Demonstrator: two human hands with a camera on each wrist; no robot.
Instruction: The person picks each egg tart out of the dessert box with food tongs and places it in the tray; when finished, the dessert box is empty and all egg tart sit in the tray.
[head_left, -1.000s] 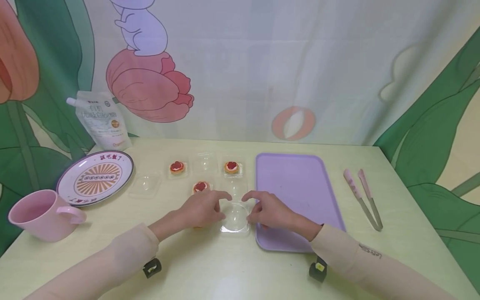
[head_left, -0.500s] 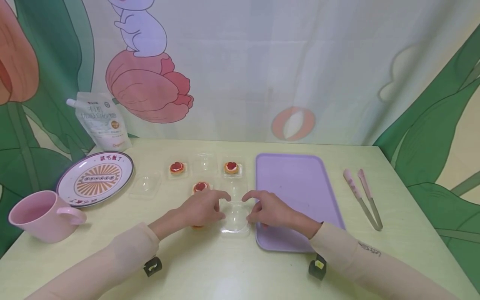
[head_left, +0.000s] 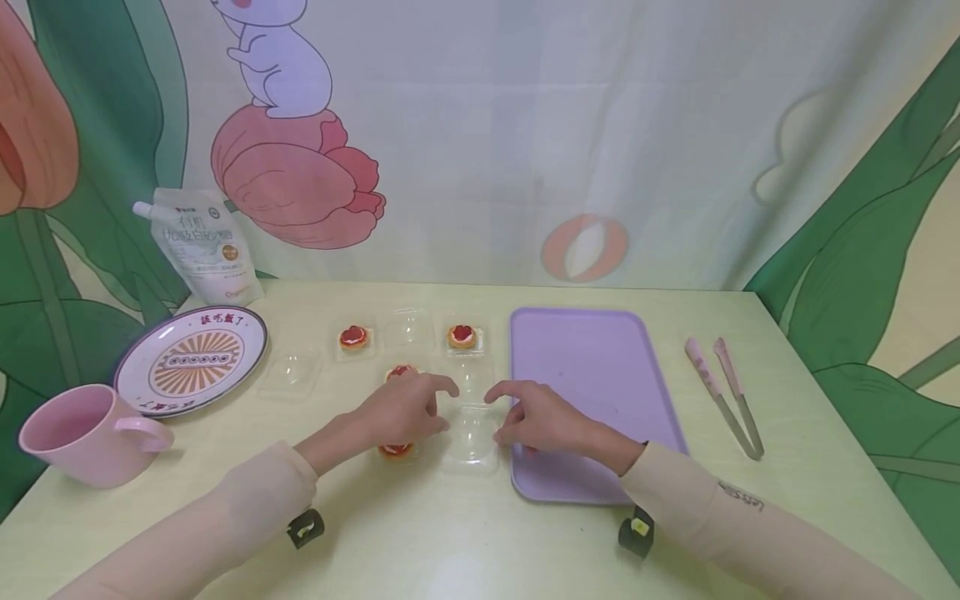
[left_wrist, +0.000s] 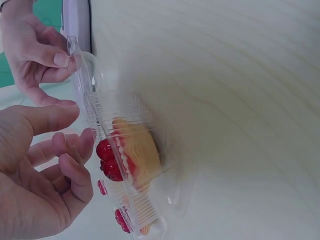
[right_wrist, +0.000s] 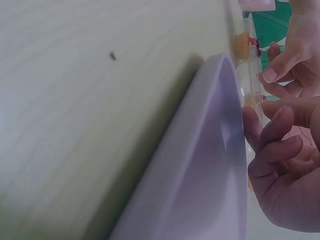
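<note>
My left hand (head_left: 405, 408) hovers over the left part of several clear plastic containers, thumb and index finger spread apart with nothing between them. Opposite it, my right hand (head_left: 542, 421) is held in a similar shape beside the tray's left edge. Between both hands lies a clear domed container section (head_left: 471, 437), its right edge close to my right thumb; contact cannot be told. A fruit tart (left_wrist: 131, 155) with red berries sits in clear plastic beside my left hand. Another tart (head_left: 402, 371) is partly hidden behind that hand. Two more tarts, a left one (head_left: 353, 337) and a right one (head_left: 462, 336), sit farther back.
A purple tray (head_left: 585, 358) lies right of the containers, with pink-handled tongs (head_left: 726, 400) beyond it. At left stand a pink mug (head_left: 78, 433), a patterned plate (head_left: 191, 360) and a white pouch (head_left: 202, 246). Another clear plastic piece (head_left: 291, 368) lies near the plate.
My left hand has shifted slightly left and up, showing more of the front tart and covering more of the one behind. The front container section looks slightly altered; my right hand barely moves.
</note>
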